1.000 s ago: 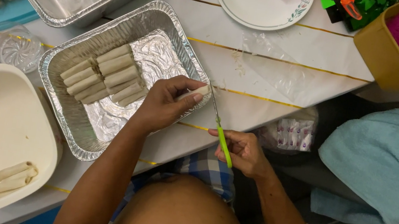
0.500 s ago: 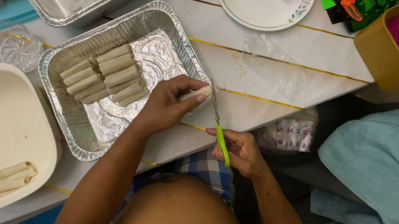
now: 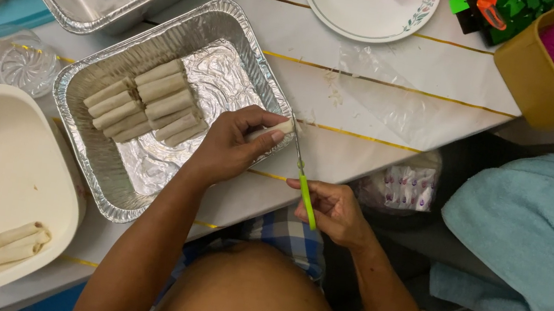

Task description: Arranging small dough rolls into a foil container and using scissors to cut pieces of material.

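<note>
Little moving since before | left hand [image 3: 228, 147] pinching roll [image 3: 270, 131] | right hand [image 3: 333, 211] gripping knife [image 3: 304, 179], trimming; keep thumb clear

Both hands curl closed, left hand [image 3: 231, 145] above right hand [image 3: 334, 212].

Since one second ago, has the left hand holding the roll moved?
No. The left hand stays at the near right corner of the foil tray, holding the roll as before.

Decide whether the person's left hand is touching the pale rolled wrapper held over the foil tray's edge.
Touching. The head view shows the left hand pinching the pale rolled wrapper between thumb and fingers, with no gap visible.
</note>
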